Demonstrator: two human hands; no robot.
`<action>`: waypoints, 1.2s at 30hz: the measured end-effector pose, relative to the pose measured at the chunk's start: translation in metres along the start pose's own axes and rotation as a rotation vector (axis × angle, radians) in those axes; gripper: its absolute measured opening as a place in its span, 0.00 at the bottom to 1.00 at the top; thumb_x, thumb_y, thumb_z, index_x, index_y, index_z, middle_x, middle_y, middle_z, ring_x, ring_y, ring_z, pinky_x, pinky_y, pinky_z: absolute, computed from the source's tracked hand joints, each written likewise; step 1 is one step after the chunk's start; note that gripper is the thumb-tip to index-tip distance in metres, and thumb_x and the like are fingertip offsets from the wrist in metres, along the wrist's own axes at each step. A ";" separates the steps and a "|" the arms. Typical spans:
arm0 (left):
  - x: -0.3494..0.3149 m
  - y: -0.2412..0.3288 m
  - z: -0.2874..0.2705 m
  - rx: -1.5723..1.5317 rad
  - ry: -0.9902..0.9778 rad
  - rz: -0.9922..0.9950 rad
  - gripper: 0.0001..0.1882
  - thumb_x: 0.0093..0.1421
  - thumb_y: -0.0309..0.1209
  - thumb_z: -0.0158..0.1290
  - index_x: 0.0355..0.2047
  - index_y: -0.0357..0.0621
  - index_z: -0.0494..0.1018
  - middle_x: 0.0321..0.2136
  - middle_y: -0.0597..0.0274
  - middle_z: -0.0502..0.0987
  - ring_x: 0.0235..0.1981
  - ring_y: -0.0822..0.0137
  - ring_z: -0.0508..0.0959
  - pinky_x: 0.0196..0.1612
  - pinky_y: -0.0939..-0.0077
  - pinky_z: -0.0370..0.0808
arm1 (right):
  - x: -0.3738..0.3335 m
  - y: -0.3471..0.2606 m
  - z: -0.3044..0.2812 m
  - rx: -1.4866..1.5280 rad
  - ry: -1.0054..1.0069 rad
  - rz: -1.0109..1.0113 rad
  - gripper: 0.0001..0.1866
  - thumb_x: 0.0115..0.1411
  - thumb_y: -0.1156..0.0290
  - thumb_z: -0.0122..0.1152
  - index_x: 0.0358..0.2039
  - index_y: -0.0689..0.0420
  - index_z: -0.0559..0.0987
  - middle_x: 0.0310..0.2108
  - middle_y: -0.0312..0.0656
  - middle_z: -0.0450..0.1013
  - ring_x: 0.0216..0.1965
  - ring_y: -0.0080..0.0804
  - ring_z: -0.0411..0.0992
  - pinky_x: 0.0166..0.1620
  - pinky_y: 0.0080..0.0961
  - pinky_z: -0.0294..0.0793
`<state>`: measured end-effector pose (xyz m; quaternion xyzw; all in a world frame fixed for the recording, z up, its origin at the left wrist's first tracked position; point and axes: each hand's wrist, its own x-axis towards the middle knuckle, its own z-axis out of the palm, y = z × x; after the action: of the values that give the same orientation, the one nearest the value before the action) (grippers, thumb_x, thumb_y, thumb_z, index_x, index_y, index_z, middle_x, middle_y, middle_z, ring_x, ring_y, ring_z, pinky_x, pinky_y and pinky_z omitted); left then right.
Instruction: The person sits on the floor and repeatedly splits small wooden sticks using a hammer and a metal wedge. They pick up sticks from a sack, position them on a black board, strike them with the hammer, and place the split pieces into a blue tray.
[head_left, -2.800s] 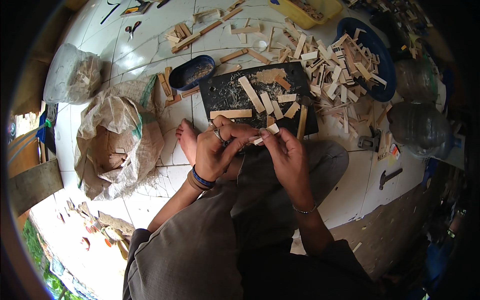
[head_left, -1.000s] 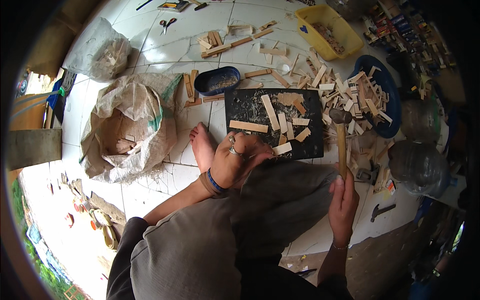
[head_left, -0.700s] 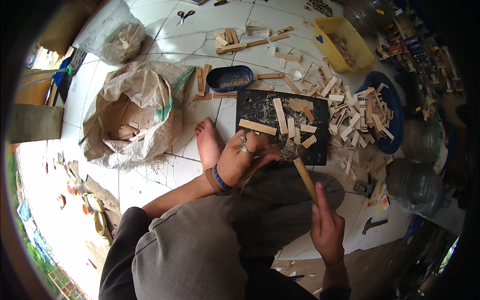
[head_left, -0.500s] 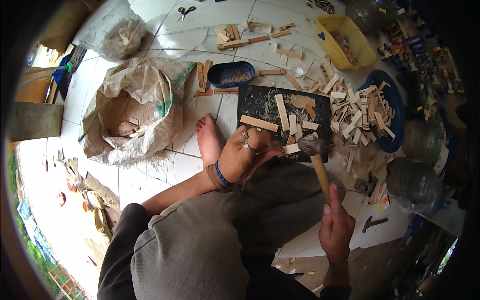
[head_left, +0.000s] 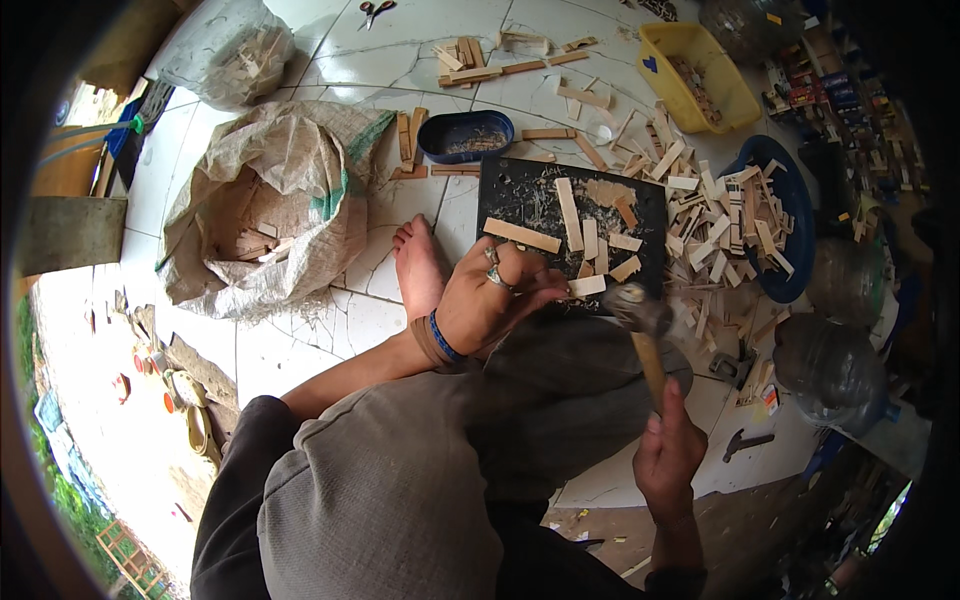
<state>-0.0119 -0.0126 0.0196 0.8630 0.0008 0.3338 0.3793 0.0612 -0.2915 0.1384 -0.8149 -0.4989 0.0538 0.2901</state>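
Note:
My left hand (head_left: 492,292), with rings and a blue bracelet at the wrist, pinches a short, pale wood strip (head_left: 587,286) at the near edge of a black board (head_left: 497,190). In my closed right hand (head_left: 670,455) is a hammer (head_left: 648,365). Its head, slightly blurred, hangs just right of the strip, apart from it. Several wood pieces lie on the board among shavings, including a long strip (head_left: 522,235) and an upright one (head_left: 568,214). What lies under my left fingers is hidden.
A heap of wood pieces (head_left: 695,225) spills beside a blue basin (head_left: 797,225). Behind stand a yellow tub (head_left: 745,105) and a small dark-blue tray (head_left: 432,152). An open woven sack (head_left: 190,255) stands left of my bare foot (head_left: 418,265). A second hammer (head_left: 748,441) lies at right.
The hammer head has shifted slightly down and right, away from the strip. Another small wood piece now shows on the board near it. My left hand keeps its pinch.

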 end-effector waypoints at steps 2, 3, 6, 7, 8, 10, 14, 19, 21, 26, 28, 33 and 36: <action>0.000 0.000 0.000 0.001 0.000 -0.002 0.28 0.56 0.27 0.69 0.46 0.40 0.61 0.34 0.67 0.81 0.35 0.56 0.79 0.42 0.62 0.73 | 0.003 0.001 -0.003 -0.082 -0.294 0.202 0.29 0.66 0.84 0.50 0.68 0.69 0.66 0.52 0.63 0.78 0.39 0.53 0.83 0.42 0.38 0.80; 0.000 0.000 0.000 0.006 0.004 -0.006 0.27 0.55 0.27 0.69 0.46 0.40 0.61 0.34 0.67 0.81 0.35 0.56 0.79 0.43 0.62 0.73 | 0.004 0.001 -0.006 -0.109 -0.389 0.264 0.28 0.65 0.84 0.50 0.67 0.70 0.66 0.52 0.63 0.78 0.40 0.54 0.83 0.43 0.39 0.81; 0.001 0.002 0.001 0.029 0.007 -0.017 0.27 0.55 0.27 0.70 0.45 0.41 0.62 0.33 0.67 0.82 0.36 0.55 0.80 0.43 0.62 0.73 | 0.005 0.002 -0.010 -0.095 -0.168 0.108 0.28 0.65 0.85 0.51 0.67 0.70 0.67 0.53 0.64 0.77 0.44 0.56 0.82 0.46 0.39 0.81; 0.001 0.002 0.000 0.039 0.004 -0.008 0.27 0.55 0.27 0.70 0.46 0.41 0.62 0.33 0.67 0.82 0.36 0.55 0.80 0.43 0.62 0.73 | 0.005 0.003 -0.010 -0.084 -0.087 0.047 0.28 0.64 0.85 0.51 0.67 0.70 0.68 0.53 0.63 0.77 0.45 0.57 0.82 0.46 0.39 0.80; 0.002 0.001 0.000 0.051 0.006 0.004 0.27 0.55 0.27 0.70 0.46 0.41 0.63 0.34 0.67 0.82 0.36 0.55 0.80 0.44 0.62 0.73 | 0.005 0.004 -0.007 -0.077 -0.052 0.027 0.29 0.64 0.84 0.54 0.67 0.66 0.69 0.44 0.57 0.76 0.37 0.50 0.79 0.40 0.37 0.78; 0.003 0.000 -0.001 0.023 0.001 0.003 0.26 0.55 0.27 0.70 0.46 0.41 0.64 0.34 0.67 0.82 0.36 0.55 0.80 0.44 0.62 0.73 | 0.006 0.006 0.002 -0.059 0.013 -0.017 0.31 0.63 0.81 0.59 0.68 0.59 0.71 0.27 0.44 0.74 0.22 0.37 0.73 0.27 0.32 0.74; 0.003 0.000 -0.001 0.006 0.039 -0.010 0.25 0.56 0.27 0.69 0.46 0.41 0.65 0.34 0.67 0.84 0.36 0.56 0.81 0.45 0.63 0.73 | 0.015 0.007 0.012 -0.020 -0.133 0.258 0.27 0.69 0.77 0.56 0.68 0.59 0.71 0.29 0.44 0.76 0.22 0.32 0.72 0.27 0.31 0.72; 0.002 0.000 -0.002 0.053 0.000 0.035 0.26 0.52 0.28 0.72 0.47 0.45 0.68 0.35 0.69 0.83 0.35 0.59 0.79 0.43 0.65 0.72 | 0.054 0.011 0.043 0.437 0.084 0.673 0.21 0.74 0.63 0.58 0.61 0.62 0.75 0.28 0.34 0.74 0.28 0.19 0.69 0.33 0.26 0.71; 0.003 0.000 -0.001 0.064 -0.002 0.042 0.27 0.51 0.29 0.73 0.47 0.47 0.71 0.35 0.71 0.83 0.35 0.61 0.78 0.42 0.66 0.71 | 0.075 0.022 0.063 0.547 0.090 0.713 0.20 0.72 0.59 0.61 0.55 0.63 0.78 0.27 0.32 0.74 0.28 0.18 0.69 0.34 0.23 0.70; 0.003 0.000 -0.004 0.017 0.021 0.036 0.23 0.50 0.29 0.73 0.45 0.48 0.76 0.38 0.72 0.83 0.36 0.62 0.78 0.39 0.65 0.71 | 0.090 0.027 0.090 0.684 0.046 0.803 0.17 0.70 0.57 0.65 0.39 0.61 0.81 0.24 0.30 0.72 0.24 0.15 0.64 0.29 0.21 0.66; 0.002 0.000 -0.006 0.026 -0.025 0.037 0.24 0.49 0.30 0.74 0.46 0.47 0.77 0.40 0.70 0.83 0.37 0.61 0.78 0.40 0.64 0.72 | 0.091 0.023 0.095 0.672 0.075 0.760 0.17 0.70 0.58 0.65 0.37 0.61 0.81 0.22 0.29 0.70 0.22 0.14 0.61 0.25 0.21 0.63; 0.004 -0.002 -0.009 -0.240 -0.090 -0.092 0.28 0.50 0.34 0.74 0.51 0.44 0.78 0.47 0.62 0.83 0.46 0.57 0.80 0.51 0.63 0.76 | 0.092 0.019 0.098 0.697 0.107 0.861 0.15 0.70 0.58 0.64 0.38 0.59 0.81 0.20 0.27 0.67 0.18 0.12 0.60 0.20 0.19 0.59; 0.005 -0.004 -0.008 -0.316 -0.091 -0.157 0.30 0.51 0.34 0.73 0.53 0.42 0.77 0.50 0.59 0.82 0.53 0.54 0.80 0.56 0.63 0.75 | 0.093 0.018 0.098 0.749 0.136 0.889 0.15 0.71 0.58 0.63 0.39 0.58 0.81 0.19 0.25 0.64 0.16 0.10 0.58 0.17 0.16 0.55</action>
<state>-0.0113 -0.0036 0.0240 0.8042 -0.0017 0.2597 0.5346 0.0845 -0.1782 0.0665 -0.7894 -0.0366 0.2908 0.5394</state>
